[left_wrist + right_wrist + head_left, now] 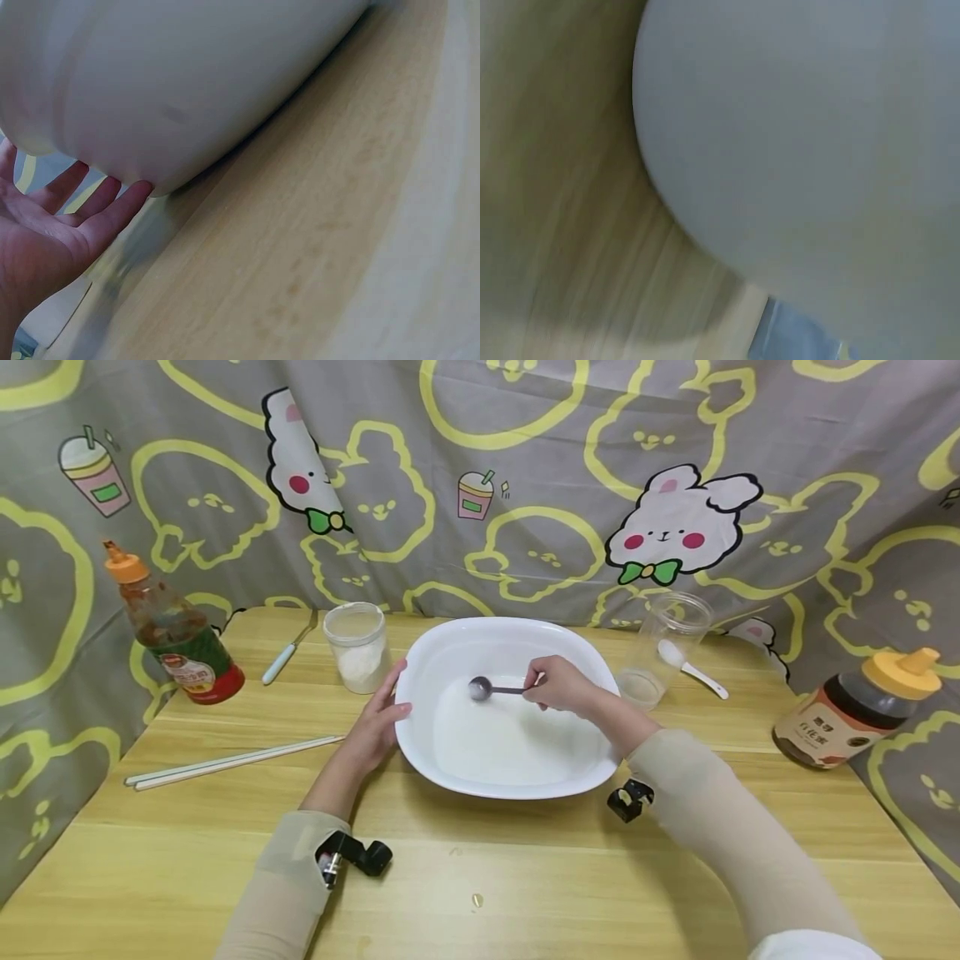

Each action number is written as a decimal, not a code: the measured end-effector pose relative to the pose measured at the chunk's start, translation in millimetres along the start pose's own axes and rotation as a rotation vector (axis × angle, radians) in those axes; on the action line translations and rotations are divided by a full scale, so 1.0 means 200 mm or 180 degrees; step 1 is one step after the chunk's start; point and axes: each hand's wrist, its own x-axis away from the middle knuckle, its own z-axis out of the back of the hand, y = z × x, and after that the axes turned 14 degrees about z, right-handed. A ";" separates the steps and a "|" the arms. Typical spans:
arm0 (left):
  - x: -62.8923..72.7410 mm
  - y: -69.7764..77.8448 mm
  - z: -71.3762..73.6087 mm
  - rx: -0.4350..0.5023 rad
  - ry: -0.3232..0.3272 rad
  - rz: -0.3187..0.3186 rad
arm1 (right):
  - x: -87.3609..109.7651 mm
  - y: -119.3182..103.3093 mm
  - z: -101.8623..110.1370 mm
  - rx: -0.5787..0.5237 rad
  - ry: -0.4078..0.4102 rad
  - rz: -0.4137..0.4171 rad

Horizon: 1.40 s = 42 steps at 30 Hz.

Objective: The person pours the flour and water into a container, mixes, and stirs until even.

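A white oval basin (504,788) stands mid-table with something white in its bottom; whether powder or liquid I cannot tell. My left hand (375,727) holds the basin's left side, thumb at the rim and fingers spread against the outer wall, as the left wrist view also shows. Over the basin, my right hand (558,683) pinches the handle of a dark measuring spoon (482,688), whose bowl is low inside the basin with a little white in it. In the right wrist view the basin's wall (780,150) fills most of the frame and hides the hand.
Left of the basin are a jar of white powder (358,652), a small blue-handled spreader (281,662), chopsticks (232,762) and a red sauce bottle (180,647). At right stand a clear jar (643,681), a white spoon (701,675) and a honey bottle (840,714). A patterned curtain (525,560) hangs behind.
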 end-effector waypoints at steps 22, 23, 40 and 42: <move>0.00 0.02 0.01 -0.0077 0.0051 0.0015 | 0.22 0.02 0.27 0.0807 -0.0318 -0.0041; 0.00 0.02 0.01 -0.0074 0.0046 0.0017 | 0.21 0.02 0.27 0.0829 -0.0273 -0.0072; -0.01 0.00 0.00 -0.0005 -0.0009 -0.0030 | 0.03 0.04 0.01 -0.0301 -0.0476 0.0212; -0.01 0.00 0.00 0.0003 0.0001 -0.0036 | 0.06 0.03 0.01 -0.0293 -0.0664 0.0316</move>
